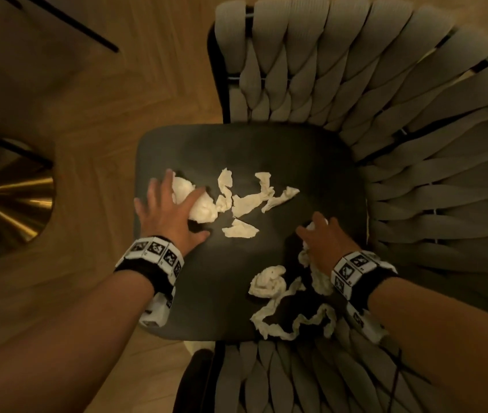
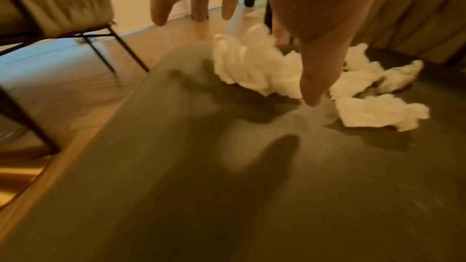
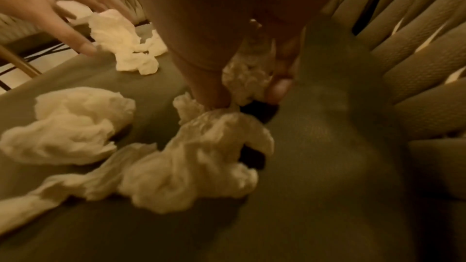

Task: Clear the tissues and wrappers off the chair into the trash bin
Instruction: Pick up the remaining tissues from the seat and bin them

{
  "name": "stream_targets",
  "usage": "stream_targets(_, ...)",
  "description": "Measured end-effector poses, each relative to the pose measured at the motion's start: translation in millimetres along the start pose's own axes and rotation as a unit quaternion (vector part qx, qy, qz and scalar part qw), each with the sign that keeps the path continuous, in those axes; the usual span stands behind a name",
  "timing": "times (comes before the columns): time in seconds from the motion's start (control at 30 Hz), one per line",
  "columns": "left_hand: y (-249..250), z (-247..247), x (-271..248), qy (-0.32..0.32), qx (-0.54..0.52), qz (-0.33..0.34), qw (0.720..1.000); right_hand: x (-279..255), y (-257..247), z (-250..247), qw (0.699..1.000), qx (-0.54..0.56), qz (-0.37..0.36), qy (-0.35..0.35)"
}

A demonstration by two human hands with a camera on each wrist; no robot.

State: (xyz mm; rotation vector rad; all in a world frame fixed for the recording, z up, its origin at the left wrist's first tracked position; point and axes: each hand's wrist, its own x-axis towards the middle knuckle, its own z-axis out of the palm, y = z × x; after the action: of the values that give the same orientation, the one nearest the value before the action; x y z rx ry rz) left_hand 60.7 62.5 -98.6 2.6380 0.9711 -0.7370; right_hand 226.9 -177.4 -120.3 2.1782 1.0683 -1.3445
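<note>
Several crumpled white tissues lie on the dark chair seat (image 1: pixel 207 281). My left hand (image 1: pixel 183 213) hovers with spread fingers (image 2: pixel 158 9) over a tissue wad (image 1: pixel 201 207) (image 2: pixel 252 63) at the seat's left side, holding nothing; whether it touches the wad is unclear. Torn tissue pieces (image 1: pixel 248 201) lie just right of that wad. My right hand (image 1: pixel 320 234) pinches a tissue (image 3: pixel 247 81) between thumb and fingers near the seat's right edge. A long twisted tissue strand (image 1: pixel 293 326) (image 3: pixel 196 158) trails from it, beside a tissue ball (image 1: pixel 266 281) (image 3: pixel 70 125). Something dark lies under the strand.
The chair's woven grey backrest (image 1: pixel 386 99) wraps round the far and right sides of the seat. A shiny brass-coloured object (image 1: pixel 13 201) stands on the wooden floor (image 1: pixel 93 120) to the left. Another chair on thin black legs (image 2: pixel 63 7) stands beyond. No bin is in view.
</note>
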Motion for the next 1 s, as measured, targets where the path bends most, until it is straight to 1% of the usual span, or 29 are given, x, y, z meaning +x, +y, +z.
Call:
stream_targets(0.07, -3.1, 4.1, 4.5, -0.041, -0.038, -0.02, 0.998, -2.7, 4.4, -4.4, 1.0, 0.018, -0.009, 0.012)
stream_targets(0.13, 2.1, 5.3, 6.7, -0.041, -0.082, -0.001, 0.996, -16.8, 8.5, -12.4, 0.998, 0.038, -0.039, 0.044)
stream_targets(0.2, 9.7, 3.6, 7.7, -0.016, -0.104, 0.02, 0.994, -38.0, 7.1, -19.4, 0.991, 0.023, -0.108, 0.071)
stream_targets(0.27, 14.2, 1.8, 8.9, -0.005, -0.127, 0.023, 0.992, -57.3, -1.0, -21.5, 0.98, -0.035, -0.191, 0.05)
stream_targets(0.3, 15.7, 0.8, 7.8, -0.007, -0.141, 0.021, 0.99, -64.3, -7.9, -18.4, 0.969, -0.072, -0.235, 0.029)
stream_targets(0.37, 17.7, -2.8, 4.1, -0.002, -0.164, 0.032, 0.986, -69.3, -23.6, -7.1, 0.936, -0.148, -0.318, 0.0)
stream_targets(0.43, 20.0, -8.4, -1.2, 0.016, -0.167, 0.056, 0.984, -63.0, -39.5, 5.8, 0.905, -0.205, -0.373, -0.014)
stream_targets(0.47, 21.5, -11.1, -4.0, 0.022, -0.162, 0.068, 0.984, -56.6, -46.9, 12.2, 0.894, -0.228, -0.386, -0.02)
stream_targets(0.57, 27.6, -14.5, -5.4, 0.023, -0.121, 0.121, 0.985, -36.3, -68.5, 24.8, 0.88, -0.275, -0.387, -0.023)
stream_targets(0.63, 36.5, -10.6, 0.1, 0.019, -0.067, 0.187, 0.98, -28.8, -78.6, 27.8, 0.884, -0.274, -0.38, -0.01)
stream_targets(0.73, 54.8, 3.3, 15.0, -0.023, 0.04, 0.265, 0.963, -33.1, -79.4, 22.1, 0.894, -0.257, -0.367, -0.013)
stream_targets(0.8, 66.4, 16.0, 25.8, -0.047, 0.106, 0.295, 0.948, -40.1, -64.2, 16.1, 0.906, -0.237, -0.35, -0.013)
stream_targets(0.87, 76.1, 26.3, 34.3, -0.053, 0.131, 0.324, 0.936, -49.9, -40.4, 6.9, 0.925, -0.198, -0.324, -0.022)
stream_targets(0.93, 80.1, 32.5, 41.7, -0.045, 0.138, 0.328, 0.933, -58.9, -13.7, -4.2, 0.946, -0.158, -0.282, -0.035)
stream_targets(1.0, 81.4, 33.8, 47.1, -0.028, 0.154, 0.321, 0.934, -65.6, 8.2, -15.5, 0.955, -0.156, -0.248, -0.046)
